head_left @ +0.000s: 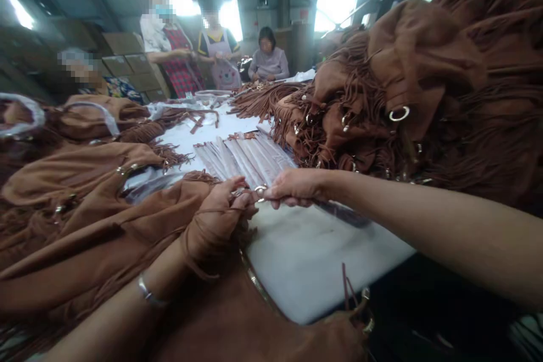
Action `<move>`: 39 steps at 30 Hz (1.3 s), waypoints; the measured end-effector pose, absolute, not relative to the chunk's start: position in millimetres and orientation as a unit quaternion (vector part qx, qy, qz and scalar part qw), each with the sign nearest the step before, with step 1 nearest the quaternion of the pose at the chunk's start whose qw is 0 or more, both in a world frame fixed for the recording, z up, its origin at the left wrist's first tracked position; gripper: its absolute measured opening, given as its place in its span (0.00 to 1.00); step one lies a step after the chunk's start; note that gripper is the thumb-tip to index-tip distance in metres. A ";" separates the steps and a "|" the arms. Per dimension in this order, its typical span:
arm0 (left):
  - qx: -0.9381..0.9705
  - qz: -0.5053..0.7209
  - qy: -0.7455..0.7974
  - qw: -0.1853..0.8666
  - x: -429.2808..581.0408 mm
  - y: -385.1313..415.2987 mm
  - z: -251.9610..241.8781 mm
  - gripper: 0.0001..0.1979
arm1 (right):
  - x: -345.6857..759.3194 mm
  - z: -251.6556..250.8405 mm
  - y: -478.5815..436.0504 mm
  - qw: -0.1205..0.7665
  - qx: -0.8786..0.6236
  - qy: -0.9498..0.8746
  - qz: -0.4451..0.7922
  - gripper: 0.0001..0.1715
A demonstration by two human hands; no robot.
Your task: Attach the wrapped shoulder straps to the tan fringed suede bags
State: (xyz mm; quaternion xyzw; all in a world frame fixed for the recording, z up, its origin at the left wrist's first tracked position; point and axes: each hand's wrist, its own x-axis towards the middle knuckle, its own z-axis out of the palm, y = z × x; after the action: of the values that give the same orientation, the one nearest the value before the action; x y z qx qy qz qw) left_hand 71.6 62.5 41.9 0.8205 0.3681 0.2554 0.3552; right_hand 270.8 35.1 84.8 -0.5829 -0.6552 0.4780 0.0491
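I see my left hand (227,206) and right hand (292,188) grasping a shiny ring (260,192) beyond a near brown bag (203,317) with gold zip (258,283); cords (220,210) cross the left hand, heaped bags (424,62) crowd right.

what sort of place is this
Probably a workshop or factory handling bags: there's a heap of fringed brown bags, stacked cardboard boxes, and two people in aprons beyond the white table.
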 end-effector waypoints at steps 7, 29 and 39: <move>0.849 0.123 0.325 0.397 35.5 22.1 71.1 0.20 | 281.2 47.7 56.2 0.045 -0.612 -0.705 0.356 0.19; 0.967 -0.149 0.188 0.083 128.4 -101.7 42.5 0.20 | 371.6 68.9 -32.2 0.171 -0.622 -0.710 0.284 0.11; 0.926 -0.093 0.362 0.052 83.3 -38.1 87.8 0.23 | 316.5 19.2 -0.1 0.597 -0.474 -0.168 0.624 0.12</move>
State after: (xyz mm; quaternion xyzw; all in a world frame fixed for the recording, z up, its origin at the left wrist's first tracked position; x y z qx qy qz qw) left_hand 83.3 -38.1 87.8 0.9262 0.3619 -0.0926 0.0518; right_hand 316.5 -0.1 19.2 -0.4744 -0.1683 0.6242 0.5974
